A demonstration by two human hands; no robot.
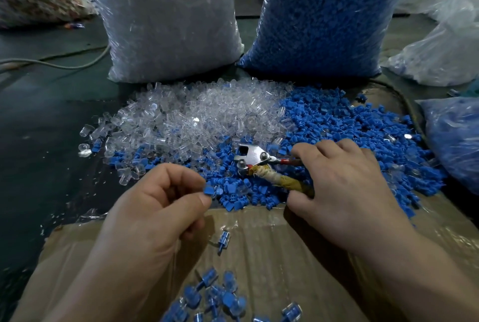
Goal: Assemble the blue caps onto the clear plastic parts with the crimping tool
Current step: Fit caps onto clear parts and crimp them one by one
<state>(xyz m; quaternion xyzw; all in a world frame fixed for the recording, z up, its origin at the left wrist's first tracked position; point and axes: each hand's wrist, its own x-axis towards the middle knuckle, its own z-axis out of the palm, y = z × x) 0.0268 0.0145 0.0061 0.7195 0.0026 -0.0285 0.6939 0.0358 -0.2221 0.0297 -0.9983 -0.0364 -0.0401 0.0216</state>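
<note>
A blue cap [208,190] is pinched between thumb and forefinger of the left hand [153,215], just beyond the far edge of the cardboard [280,238]. The crimping tool [252,157] is gripped by its handles in the right hand [344,186], with its metal head laid on the loose blue caps [363,135] beside the clear parts [197,116]. Assembled pieces [220,295] are scattered on the near cardboard.

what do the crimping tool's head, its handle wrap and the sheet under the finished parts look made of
Tool head: bare metal, probably steel; shiny silver with bolts. Handle wrap: looks like cloth or tape; matte, yellowed, frayed. Sheet: brown cardboard, seemingly under clear glossy film or tape; it shows wrinkled glare.
</note>
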